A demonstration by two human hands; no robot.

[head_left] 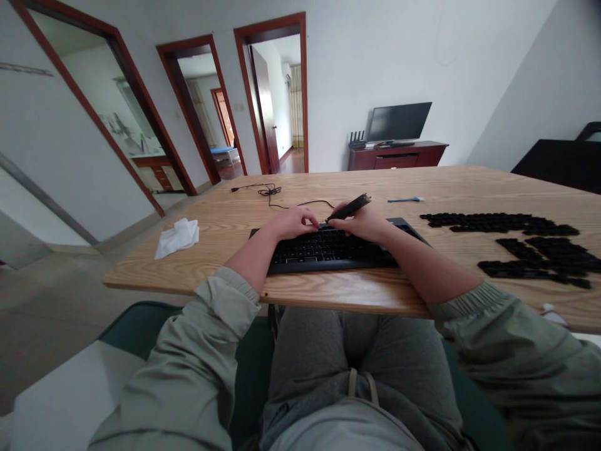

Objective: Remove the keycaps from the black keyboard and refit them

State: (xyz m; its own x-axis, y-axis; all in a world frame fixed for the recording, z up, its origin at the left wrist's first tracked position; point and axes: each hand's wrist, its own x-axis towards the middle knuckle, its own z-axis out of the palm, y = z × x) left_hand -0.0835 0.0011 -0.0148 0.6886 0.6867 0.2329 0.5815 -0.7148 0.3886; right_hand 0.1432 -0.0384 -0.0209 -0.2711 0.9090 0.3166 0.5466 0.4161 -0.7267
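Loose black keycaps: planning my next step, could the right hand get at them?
Likely yes: only the keyboard's edge and bare tabletop separate the right hand from the keycaps, though it grips a dark pen-like tool.

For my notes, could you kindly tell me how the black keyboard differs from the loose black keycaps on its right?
The black keyboard is one slab, under the left hand and right hand; the loose black keycaps are many small pieces, in rough rows, apart from the hands. Both lie on the light wooden table.
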